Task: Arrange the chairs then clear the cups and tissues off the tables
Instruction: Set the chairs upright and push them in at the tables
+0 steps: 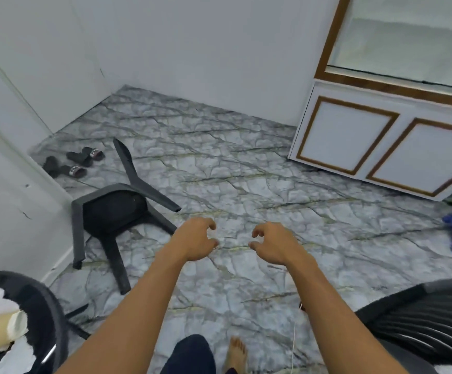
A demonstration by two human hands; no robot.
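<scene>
Chair toppled; both grips empty.

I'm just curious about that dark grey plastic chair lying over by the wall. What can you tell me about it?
The dark grey plastic chair is tipped over on the marble-patterned floor, the underside of its seat facing the camera and its four moulded legs splayed outward, one pointing up toward the black slippers. It lies close to the white wall on the left. Neither hand touches it.
</scene>
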